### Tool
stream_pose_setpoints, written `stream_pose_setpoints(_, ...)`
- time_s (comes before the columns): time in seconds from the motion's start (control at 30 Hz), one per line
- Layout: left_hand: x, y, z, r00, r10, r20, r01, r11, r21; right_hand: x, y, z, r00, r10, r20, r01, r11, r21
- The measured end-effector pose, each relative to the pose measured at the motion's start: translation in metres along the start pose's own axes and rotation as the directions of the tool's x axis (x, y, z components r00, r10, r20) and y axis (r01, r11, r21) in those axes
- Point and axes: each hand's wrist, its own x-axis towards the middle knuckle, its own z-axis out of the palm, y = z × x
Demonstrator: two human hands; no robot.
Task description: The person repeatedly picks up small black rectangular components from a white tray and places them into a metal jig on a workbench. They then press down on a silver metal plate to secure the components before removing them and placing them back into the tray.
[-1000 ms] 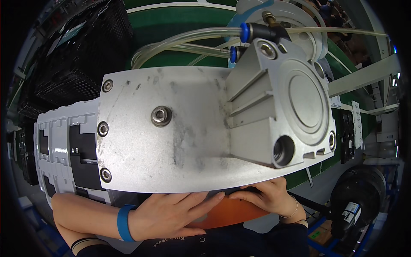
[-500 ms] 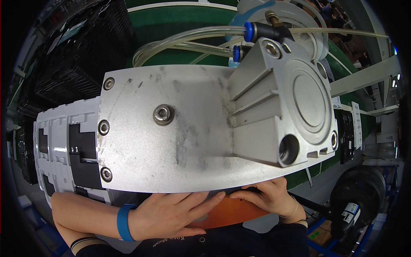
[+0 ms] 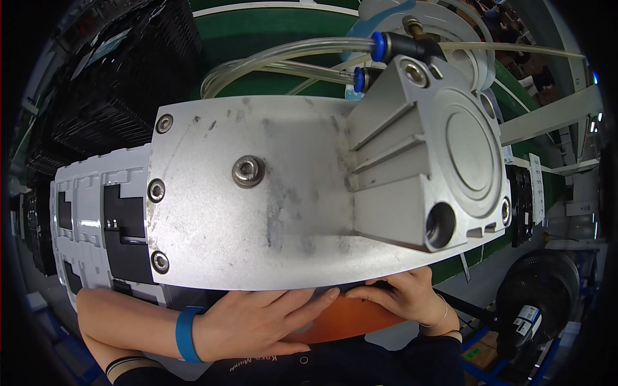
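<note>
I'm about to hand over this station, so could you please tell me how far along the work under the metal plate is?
Done: little can be judged, since the grey metal plate hides most of the work area. In hand: the left hand lies flat on the orange piece, and the right hand has its fingertips on a dark part at the plate's lower edge. Left: the orange piece is not yet released.

One grey metal plate (image 3: 270, 193) was seen, and four screws (image 3: 248, 171) were counted on it. One pneumatic cylinder (image 3: 444, 154) was mounted at its right side, with two blue fittings (image 3: 380, 44) and two clear hoses (image 3: 283, 55). Two hands were counted, the left hand (image 3: 257, 321) and the right hand (image 3: 409, 296). One orange piece (image 3: 347, 318), one blue wristband (image 3: 187, 333) and one fan (image 3: 541, 302) were seen.
</note>
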Motion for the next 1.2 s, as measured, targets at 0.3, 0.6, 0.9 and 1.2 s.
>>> stream_pose_setpoints(0.3,0.002,0.0,-0.003,1.0,-0.007,-0.013,0.007,0.999,-0.039,0.001,-0.003,-0.001,0.999,0.035,0.04,-0.035,0.999,-0.016)
stream_pose_setpoints(0.6,0.002,-0.005,-0.013,0.937,-0.072,-0.342,-0.035,0.954,-0.297,0.006,-0.019,-0.011,0.99,0.136,0.032,-0.14,0.968,0.21)
stream_pose_setpoints(0.9,-0.039,0.002,-0.051,0.889,-0.458,0.008,0.241,0.452,-0.859,0.014,-0.073,0.014,0.993,0.114,-0.039,-0.064,0.774,0.63)
stream_pose_setpoints(1.2,-0.216,-0.104,-0.081,0.226,-0.909,-0.351,0.412,0.416,-0.811,0.122,-0.116,0.097,0.869,-0.493,0.045,0.48,0.86,0.172)
